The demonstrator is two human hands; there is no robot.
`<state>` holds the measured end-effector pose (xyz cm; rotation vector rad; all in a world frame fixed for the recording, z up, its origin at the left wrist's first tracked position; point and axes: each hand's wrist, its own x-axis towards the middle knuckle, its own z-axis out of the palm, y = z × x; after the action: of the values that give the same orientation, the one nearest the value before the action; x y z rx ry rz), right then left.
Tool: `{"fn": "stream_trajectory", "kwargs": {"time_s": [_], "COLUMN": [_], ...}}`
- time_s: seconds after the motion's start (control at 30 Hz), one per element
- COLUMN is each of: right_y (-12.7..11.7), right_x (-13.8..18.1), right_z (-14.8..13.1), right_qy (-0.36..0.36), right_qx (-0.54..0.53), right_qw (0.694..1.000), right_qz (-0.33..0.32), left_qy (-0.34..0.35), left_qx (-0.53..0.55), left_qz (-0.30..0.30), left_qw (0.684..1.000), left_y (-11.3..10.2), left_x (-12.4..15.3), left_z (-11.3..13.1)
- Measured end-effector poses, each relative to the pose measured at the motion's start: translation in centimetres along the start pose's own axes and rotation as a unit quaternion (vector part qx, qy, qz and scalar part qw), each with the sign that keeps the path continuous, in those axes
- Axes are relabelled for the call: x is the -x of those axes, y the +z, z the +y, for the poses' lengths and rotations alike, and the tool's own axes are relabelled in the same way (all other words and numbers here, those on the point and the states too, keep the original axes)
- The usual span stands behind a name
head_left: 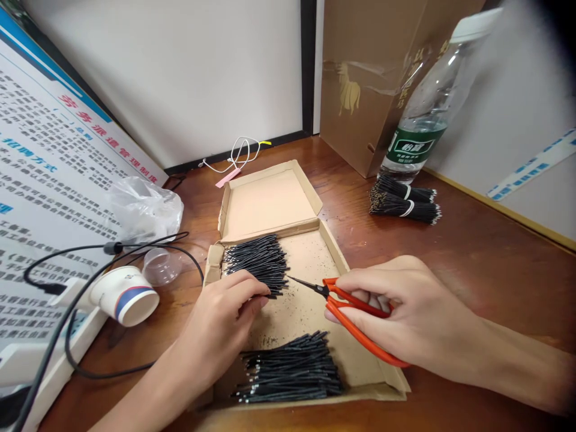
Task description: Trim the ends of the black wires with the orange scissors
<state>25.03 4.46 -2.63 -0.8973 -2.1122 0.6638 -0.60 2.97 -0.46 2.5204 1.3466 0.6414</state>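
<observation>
Right now two bare hands work over one open cardboard box (310, 306), which stands on the table (499, 276) with its single lid (270, 201) folded back. Two piles of short black wires lie inside: a far pile (256, 257) and a near pile (297, 369); their strands overlap too much to count. The left hand (220, 312) rests at the far pile's near edge, thumb and forefinger drawn together, though I cannot tell whether a wire is between them. The right hand (405, 306), well apart from the left, is wrapped around one pair of orange-handled snips (324, 291), their tip just beside the far pile's right-hand ends. Beyond, two wire bundles (391, 203), each with one white band, lie at the foot of one bottle (416, 144), near one brown carton (355, 129). At left are one tipped paper cup (128, 295), one clear plastic cup (162, 268) and one crumpled plastic bag (148, 210).
</observation>
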Motion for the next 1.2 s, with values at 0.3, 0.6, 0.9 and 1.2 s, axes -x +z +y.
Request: {"fn": "stream_trajectory", "kwargs": {"time_s": [0.3,0.6,0.9,1.2], "right_y": [0.0,-0.1,0.0,0.8], "right_x": [0.1,-0.3,0.1,1.2], "right_z": [0.2,0.6,-0.7,-1.7], "right_qy": [0.017,0.039,0.019,-0.027], "right_qx": [-0.003,-0.005,-0.009,0.024], "right_qw": [1.0,0.999,1.0,0.999], "right_qz": [-0.002,0.003,-0.021,-0.037], "left_qy": [-0.019,-0.101,-0.226,-0.296], "left_qx": [-0.066,0.066,0.211,0.351], "left_qz": [0.026,-0.223,-0.1,-0.046], "left_qw": [0.997,0.967,0.946,0.887], "left_y": [0.3,1.7,-0.4,-0.4], "left_x": [-0.4,1.4,0.7,0.9], "left_z": [-0.9,3.1,3.2,4.0]}}
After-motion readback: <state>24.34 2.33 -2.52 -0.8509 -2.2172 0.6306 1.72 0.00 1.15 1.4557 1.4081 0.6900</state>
